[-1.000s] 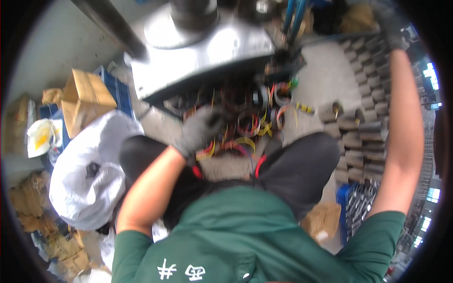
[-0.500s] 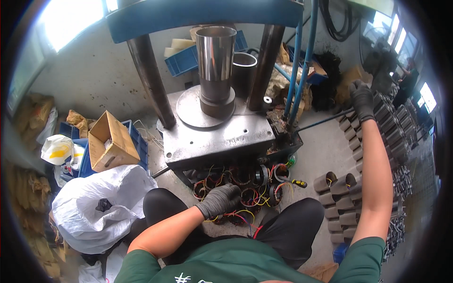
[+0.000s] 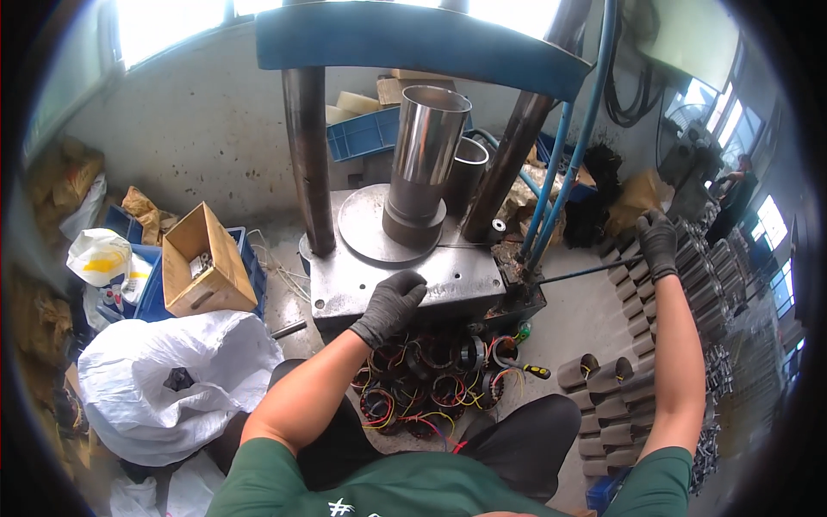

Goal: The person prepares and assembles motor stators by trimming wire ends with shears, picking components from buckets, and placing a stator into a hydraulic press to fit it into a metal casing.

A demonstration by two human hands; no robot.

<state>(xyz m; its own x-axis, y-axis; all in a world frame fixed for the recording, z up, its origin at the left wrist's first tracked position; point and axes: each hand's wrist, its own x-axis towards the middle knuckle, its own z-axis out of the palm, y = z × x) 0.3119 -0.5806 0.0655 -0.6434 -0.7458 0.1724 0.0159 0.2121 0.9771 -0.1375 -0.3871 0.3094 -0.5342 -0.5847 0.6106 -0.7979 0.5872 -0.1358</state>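
My right hand (image 3: 659,244), in a dark grey glove, is closed around the outer end of a long thin lever rod (image 3: 594,268) that runs to the base of the press. My gloved left hand (image 3: 392,308) hovers at the front edge of the press's metal table (image 3: 469,274), fingers curled together with nothing visible in them. On that table lies a round steel plate (image 3: 362,226). A shiny metal cylinder (image 3: 428,133) stands upright on a darker stepped base (image 3: 413,221) on this plate. Below my left hand, several wire-wound stators (image 3: 448,388) with coloured leads sit on the floor.
Dark posts (image 3: 308,164) and a blue crossbeam (image 3: 422,41) frame the press. Rows of metal sleeves (image 3: 607,401) stand at right. A screwdriver (image 3: 534,371) lies by the stators. At left are a white sack (image 3: 164,414) and a wooden box (image 3: 211,289). A person (image 3: 732,194) is far right.
My left hand has risen from over the stators to the press table's front edge. My right hand stays on the lever, slightly lower in view. The whole view has shifted.
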